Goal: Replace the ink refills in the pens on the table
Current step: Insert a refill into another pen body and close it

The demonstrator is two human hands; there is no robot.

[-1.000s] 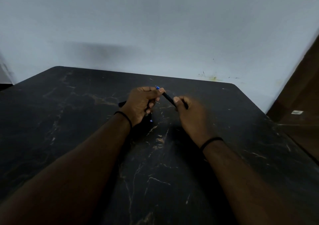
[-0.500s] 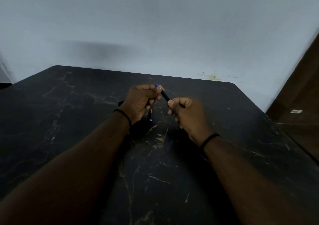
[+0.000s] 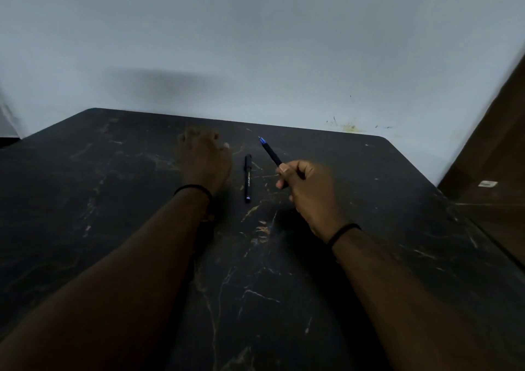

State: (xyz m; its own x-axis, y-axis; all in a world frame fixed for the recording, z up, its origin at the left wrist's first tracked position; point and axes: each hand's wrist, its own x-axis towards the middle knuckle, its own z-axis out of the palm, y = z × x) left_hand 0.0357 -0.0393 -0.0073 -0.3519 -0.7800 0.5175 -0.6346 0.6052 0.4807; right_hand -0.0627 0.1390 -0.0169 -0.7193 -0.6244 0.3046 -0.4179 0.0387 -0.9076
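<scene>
My right hand [image 3: 308, 191] grips 1 black pen [image 3: 272, 153] near its lower end, fingers [image 3: 284, 168] curled round the barrel. The pen slants up and to the left, its blue tip raised above the tabletop [image 3: 113, 200]. My left hand [image 3: 203, 159] is stretched forward, palm down, low over the dark marbled surface; it is blurred, and I cannot tell whether its fingers are spread, curled or holding anything. Between my 2 hands lies a second black pen [image 3: 248, 178], flat on the tabletop, pointing roughly away from me, with a small blue end nearest me. It is just beside my left hand and touches neither hand. A thin black band [image 3: 193, 188] circles my left wrist, and another band [image 3: 342, 232] circles my right.
</scene>
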